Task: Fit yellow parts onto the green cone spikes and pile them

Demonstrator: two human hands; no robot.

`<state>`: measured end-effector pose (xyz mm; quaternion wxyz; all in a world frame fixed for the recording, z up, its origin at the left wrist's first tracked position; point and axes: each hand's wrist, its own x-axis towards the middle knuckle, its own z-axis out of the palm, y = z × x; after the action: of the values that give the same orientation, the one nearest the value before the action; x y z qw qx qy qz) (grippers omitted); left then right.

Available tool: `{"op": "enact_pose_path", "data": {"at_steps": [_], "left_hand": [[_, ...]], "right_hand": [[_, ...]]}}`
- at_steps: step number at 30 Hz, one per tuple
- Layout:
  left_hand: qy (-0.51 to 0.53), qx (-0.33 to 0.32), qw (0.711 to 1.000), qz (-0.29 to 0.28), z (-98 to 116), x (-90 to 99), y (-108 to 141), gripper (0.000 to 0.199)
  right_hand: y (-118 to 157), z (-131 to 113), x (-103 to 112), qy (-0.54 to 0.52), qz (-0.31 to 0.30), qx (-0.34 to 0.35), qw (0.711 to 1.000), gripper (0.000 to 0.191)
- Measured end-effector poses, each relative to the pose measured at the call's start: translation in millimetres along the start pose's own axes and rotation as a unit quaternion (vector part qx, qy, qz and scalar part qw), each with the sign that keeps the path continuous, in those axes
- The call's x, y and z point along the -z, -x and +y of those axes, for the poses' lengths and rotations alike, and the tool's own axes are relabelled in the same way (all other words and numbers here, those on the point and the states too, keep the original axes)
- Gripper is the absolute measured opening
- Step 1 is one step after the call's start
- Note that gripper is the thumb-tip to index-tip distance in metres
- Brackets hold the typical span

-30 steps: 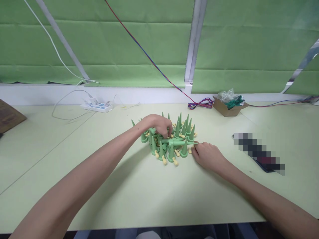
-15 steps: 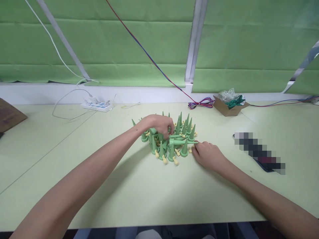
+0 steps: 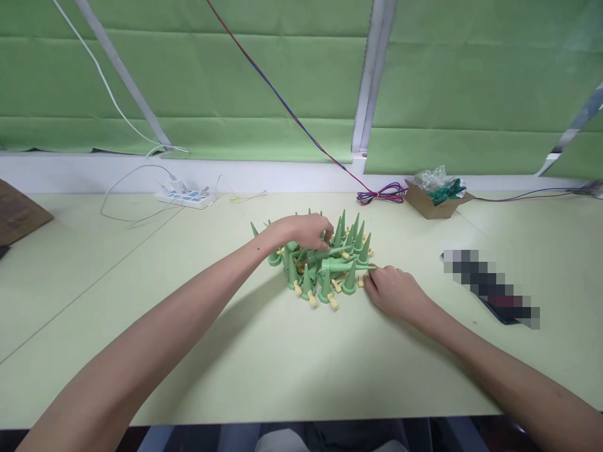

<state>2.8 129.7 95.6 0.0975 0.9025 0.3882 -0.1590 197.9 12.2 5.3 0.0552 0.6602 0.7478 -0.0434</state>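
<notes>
Green pointed cones (image 3: 350, 278), probably light, stiff plastic best held by their round bases (image 3: 348, 290), cluster well in from the near edge of the pale-yellow table (image 3: 249, 370), under a left hand (image 3: 311, 231) with thumb and forefinger narrowly parted, beside a right hand (image 3: 393, 292) whose grip is unclear.

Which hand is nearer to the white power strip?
Left. The left hand is over the green cones, right of the power strip and closer to the camera; the right hand is farther right, beside the cones' right edge.
</notes>
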Motion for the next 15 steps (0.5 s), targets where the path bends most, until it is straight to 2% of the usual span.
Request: {"op": "enact_pose_path", "data": {"at_steps": [3,6,11,15], "left_hand": [[-0.006,0.007,1.0,0.004,-2,2.3,4,0.041],[-0.017,0.042,0.999,-0.004,-5,4.8,7,0.041],[-0.006,0.093,0.994,-0.054,-9,2.2,2,0.054],[0.013,0.108,0.992,-0.068,-12,0.5,-3,0.059]], "right_hand": [[-1,1,-1,-0.002,0.005,-0.005,1.0,0.037],[-2,2,-2,-0.013,0.011,-0.011,1.0,0.037],[-7,5,-3,-0.05,0.009,-0.022,0.998,0.033],[-10,6,-3,-0.074,0.007,-0.035,0.997,0.03]]}}
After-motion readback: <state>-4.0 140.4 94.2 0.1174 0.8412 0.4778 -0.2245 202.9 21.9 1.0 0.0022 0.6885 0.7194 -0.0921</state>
